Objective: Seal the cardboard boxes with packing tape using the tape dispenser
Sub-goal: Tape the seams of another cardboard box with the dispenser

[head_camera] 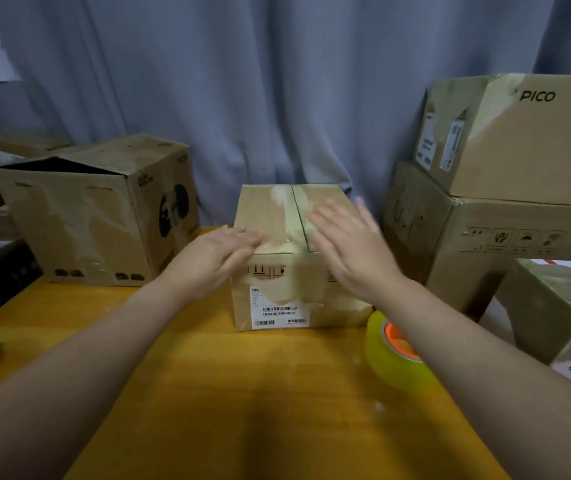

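Observation:
A small cardboard box (277, 216) stands in the middle of the wooden table (242, 393), its two top flaps folded down with a seam between them and old tape over it. A white barcode label is on its front face. My left hand (218, 251) lies flat with straight fingers on the box's near left top edge. My right hand (350, 244) is spread flat over the right flap, blurred with motion. A roll of yellowish packing tape with an orange core (386, 355) lies on the table at the right, partly hidden by my right forearm.
An open cardboard box (104, 209) stands at the back left. Two stacked boxes (505, 188), the upper marked PICO, rise at the right, with another box (561, 306) in front of them. A grey curtain hangs behind. Dark objects sit at the far left edge.

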